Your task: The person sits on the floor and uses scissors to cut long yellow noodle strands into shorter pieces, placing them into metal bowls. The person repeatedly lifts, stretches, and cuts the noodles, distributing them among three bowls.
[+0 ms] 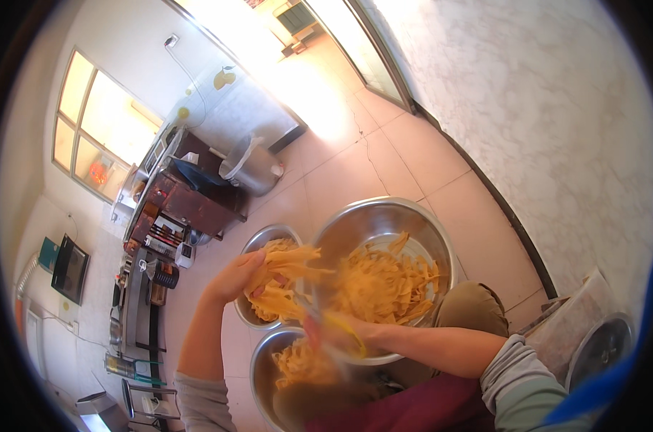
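Note:
My left hand grips a bunch of soft yellow food strips, possibly bean curd sheet, above a small steel basin holding more of them. My right hand is motion-blurred around a tool with red and yellow on its handle, probably scissors. Its greyish front end points at the hanging strips. A large steel basin in front of me holds a heap of cut yellow strips. Closer to my knees, another steel basin contains yellow pieces, partly hidden by my right hand and leg.
The basins are on pink floor tiles. Left of them is a dark wooden cabinet beside a lined bin. A marbled wall runs along the right, where a round metal lid or pan leans.

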`<state>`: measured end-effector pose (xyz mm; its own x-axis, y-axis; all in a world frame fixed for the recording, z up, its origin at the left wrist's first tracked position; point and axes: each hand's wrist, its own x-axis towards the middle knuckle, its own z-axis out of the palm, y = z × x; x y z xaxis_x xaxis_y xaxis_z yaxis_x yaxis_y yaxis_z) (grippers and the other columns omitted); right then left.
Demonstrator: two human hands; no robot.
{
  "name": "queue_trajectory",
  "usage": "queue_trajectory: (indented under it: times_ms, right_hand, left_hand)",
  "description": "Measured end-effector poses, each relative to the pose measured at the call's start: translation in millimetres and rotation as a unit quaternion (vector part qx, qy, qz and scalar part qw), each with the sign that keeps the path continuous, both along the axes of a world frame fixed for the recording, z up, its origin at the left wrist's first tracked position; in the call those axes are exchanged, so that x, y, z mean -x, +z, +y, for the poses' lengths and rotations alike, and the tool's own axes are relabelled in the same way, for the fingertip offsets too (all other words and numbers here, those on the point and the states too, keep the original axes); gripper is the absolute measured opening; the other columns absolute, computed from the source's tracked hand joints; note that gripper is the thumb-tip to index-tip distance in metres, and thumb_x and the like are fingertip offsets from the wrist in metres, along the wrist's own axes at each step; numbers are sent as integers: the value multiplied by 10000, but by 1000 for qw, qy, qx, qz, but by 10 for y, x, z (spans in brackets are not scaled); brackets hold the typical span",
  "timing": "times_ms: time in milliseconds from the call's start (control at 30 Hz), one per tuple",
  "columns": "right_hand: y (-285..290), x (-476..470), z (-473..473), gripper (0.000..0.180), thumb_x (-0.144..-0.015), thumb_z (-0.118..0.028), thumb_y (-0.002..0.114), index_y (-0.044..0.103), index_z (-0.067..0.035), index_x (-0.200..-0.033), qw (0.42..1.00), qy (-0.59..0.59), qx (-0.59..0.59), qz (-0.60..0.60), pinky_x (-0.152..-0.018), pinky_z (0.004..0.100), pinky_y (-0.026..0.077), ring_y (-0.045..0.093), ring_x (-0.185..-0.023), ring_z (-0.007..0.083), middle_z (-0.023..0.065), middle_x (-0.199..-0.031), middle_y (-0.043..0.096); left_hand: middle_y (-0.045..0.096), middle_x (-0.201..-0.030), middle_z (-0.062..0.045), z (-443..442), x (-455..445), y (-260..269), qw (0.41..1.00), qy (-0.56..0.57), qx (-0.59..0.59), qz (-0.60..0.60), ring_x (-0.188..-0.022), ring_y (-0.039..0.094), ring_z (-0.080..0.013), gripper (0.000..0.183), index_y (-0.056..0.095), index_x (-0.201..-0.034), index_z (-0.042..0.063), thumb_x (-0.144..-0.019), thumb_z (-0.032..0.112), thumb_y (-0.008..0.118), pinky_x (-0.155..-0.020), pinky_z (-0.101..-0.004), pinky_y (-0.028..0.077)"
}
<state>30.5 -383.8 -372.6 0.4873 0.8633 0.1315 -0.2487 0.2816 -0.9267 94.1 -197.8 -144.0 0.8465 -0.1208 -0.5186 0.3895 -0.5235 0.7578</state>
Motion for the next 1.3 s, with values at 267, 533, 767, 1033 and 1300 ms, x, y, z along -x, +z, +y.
queue_trajectory:
  times_ms: [267, 533, 767, 1033, 1300]
  right_hand:
    - [97, -136, -78, 242, -1039, -283, 488, 582, -89, -1147, 979, -180, -76, 58, -745, 306, 485, 566, -877, 138, 16, -1006, 572]
    - [282, -238, -344, 311, -1053, -329, 429, 640, -101, -1062, 952, -140, 213, -168, -732, 424, 515, 650, -808, 226, 54, -903, 675]
    - [65, -357, -205, 329, -993, -301, 607, 600, -87, -1243, 970, -241, -37, 17, -851, 371, 519, 636, -1012, 218, 50, -1138, 654]
    - [318, -370, -377, 469, -899, -339, 746, 607, -28, -1220, 938, -329, 72, -79, -833, 316, 521, 643, -959, 178, 88, -1062, 669]
    - [77, -488, -276, 289, -945, -319, 670, 669, -39, -1015, 935, -309, 79, 153, -641, 349, 513, 649, -743, 187, 89, -825, 678]
  left_hand:
    - [718, -923, -58, -423, 390, -205, 988, -123, -90, 14, -576, 537, -81, 318, 603, -1062, 31, -1076, 322, 477, -542, -230, 452]
    - [694, -857, -37, -89, 364, -660, 986, -117, -117, -19, -616, 562, -84, 346, 639, -1041, 19, -1070, 331, 492, -561, -245, 471]
    - [665, -1052, -70, -309, 469, -1024, 980, 55, 176, -78, -882, 623, -126, 370, 569, -1282, 2, -1062, 291, 499, -806, -273, 517]
    - [609, -1250, -83, -656, 645, -1603, 935, 103, 222, -257, -1117, 599, -170, 589, 441, -1430, 0, -915, 150, 684, -989, -316, 488]
    - [658, -912, -10, -193, 610, -1772, 988, 63, 74, -116, -818, 633, -115, 326, 618, -1182, 2, -886, 112, 700, -743, -248, 513]
